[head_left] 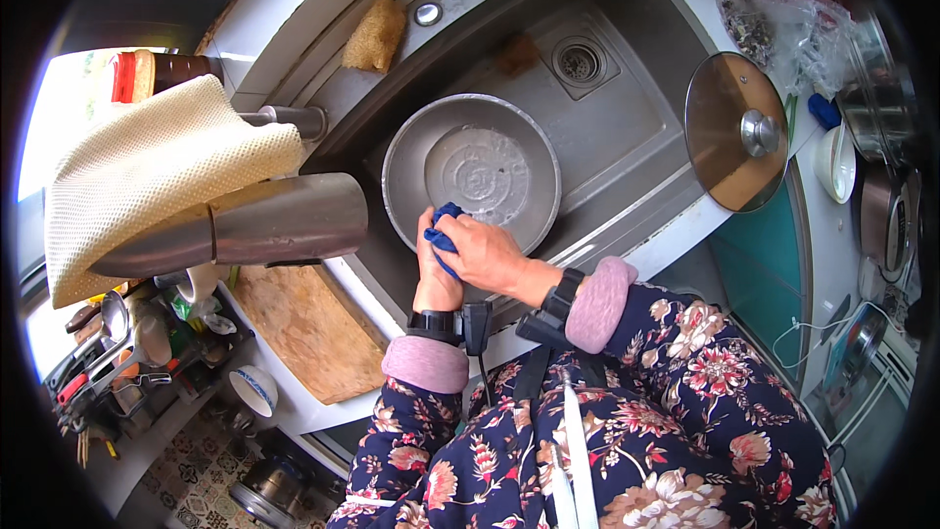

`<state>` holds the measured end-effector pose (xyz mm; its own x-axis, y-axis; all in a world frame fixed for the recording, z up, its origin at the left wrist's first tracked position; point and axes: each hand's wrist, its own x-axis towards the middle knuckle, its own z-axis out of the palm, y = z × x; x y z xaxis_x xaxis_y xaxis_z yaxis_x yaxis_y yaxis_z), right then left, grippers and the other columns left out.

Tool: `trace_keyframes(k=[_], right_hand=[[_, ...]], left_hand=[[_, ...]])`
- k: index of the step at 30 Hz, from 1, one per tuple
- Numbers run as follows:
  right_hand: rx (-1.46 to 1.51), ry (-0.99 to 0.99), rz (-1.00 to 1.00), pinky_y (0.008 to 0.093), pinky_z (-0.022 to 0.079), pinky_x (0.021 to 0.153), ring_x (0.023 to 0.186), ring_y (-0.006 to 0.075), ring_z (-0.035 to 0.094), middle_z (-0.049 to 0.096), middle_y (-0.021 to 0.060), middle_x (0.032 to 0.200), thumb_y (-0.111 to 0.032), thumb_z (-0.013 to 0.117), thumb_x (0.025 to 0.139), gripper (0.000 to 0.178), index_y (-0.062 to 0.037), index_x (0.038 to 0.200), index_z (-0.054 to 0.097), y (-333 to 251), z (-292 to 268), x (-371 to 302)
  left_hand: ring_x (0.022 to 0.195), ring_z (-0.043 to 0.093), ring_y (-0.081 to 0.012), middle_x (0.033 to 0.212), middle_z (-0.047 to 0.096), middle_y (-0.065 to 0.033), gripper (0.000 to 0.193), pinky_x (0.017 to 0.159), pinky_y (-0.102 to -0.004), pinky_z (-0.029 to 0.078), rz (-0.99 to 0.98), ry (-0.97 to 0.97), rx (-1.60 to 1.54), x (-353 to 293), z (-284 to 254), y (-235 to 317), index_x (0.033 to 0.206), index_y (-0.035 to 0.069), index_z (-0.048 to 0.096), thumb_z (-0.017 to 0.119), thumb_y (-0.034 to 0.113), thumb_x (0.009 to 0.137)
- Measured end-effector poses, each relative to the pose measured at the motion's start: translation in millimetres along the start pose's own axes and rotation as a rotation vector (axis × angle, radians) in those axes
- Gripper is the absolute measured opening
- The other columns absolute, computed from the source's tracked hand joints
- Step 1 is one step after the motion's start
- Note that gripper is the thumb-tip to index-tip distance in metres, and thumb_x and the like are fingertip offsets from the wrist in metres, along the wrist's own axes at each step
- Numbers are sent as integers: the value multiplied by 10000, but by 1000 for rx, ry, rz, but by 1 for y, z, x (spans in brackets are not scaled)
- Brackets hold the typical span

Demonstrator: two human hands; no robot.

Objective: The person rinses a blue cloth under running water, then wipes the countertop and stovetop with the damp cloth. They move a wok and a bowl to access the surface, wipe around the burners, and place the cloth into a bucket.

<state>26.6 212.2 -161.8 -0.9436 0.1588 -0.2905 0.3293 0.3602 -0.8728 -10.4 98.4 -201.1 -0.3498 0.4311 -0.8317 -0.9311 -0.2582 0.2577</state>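
Note:
My two hands meet over the near rim of a round metal basin (534, 137) in the sink (636, 98). Between them is a crumpled dark blue cloth (443, 239). My left hand (437, 272) is closed on it from the left, its thumb side up. The fingers of my right hand (493, 257) wrap round the cloth from the right and hide part of it. The basin's bottom looks wet, with ring marks and pale spots. It stands in the left part of the sink, away from the drain (580, 61).
A wide metal faucet (289, 220) with a cream waffle cloth (166, 162) over it juts in from the left. A wooden cutting board (304, 333) lies below it. A tan sponge (375, 34) rests behind the sink; a glass lid (720, 157) leans at the right edge.

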Motion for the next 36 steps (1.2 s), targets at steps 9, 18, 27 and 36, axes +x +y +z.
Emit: trace_keyframes(k=[9, 18, 27, 36], right_hand=[[-53, 15, 38, 479, 517, 697, 811, 395, 621, 566, 141, 1004, -322, 573, 883, 273, -158, 1100, 561, 13, 10, 3], [128, 379, 255, 478, 498, 760, 901, 403, 624, 649, 193, 1009, -361, 562, 886, 346, -67, 1066, 587, 74, -14, 43], [-36, 276, 32, 507, 506, 693, 814, 407, 627, 626, 190, 893, -321, 608, 827, 272, -85, 953, 559, 11, -6, 16], [5, 303, -101, 461, 512, 680, 826, 371, 623, 608, 140, 935, -307, 595, 855, 238, -111, 986, 558, 9, 19, 7]], left_hand=[[891, 633, -234, 963, 644, -51, 302, 790, -373, 524, 88, -186, -85, 25, -17, -7, 1019, 139, 593, 467, 398, 930], [989, 628, -208, 1145, 627, -84, 532, 883, -351, 509, 157, 12, 69, -5, 24, 0, 1238, 61, 534, 508, 494, 929], [994, 628, -198, 1144, 622, -64, 404, 829, -337, 538, 125, 119, 63, 10, 1, -14, 1192, 128, 555, 493, 441, 945], [910, 632, -210, 1023, 637, -65, 323, 785, -357, 536, 106, -36, -68, 13, -8, -5, 1064, 138, 591, 476, 416, 948]])
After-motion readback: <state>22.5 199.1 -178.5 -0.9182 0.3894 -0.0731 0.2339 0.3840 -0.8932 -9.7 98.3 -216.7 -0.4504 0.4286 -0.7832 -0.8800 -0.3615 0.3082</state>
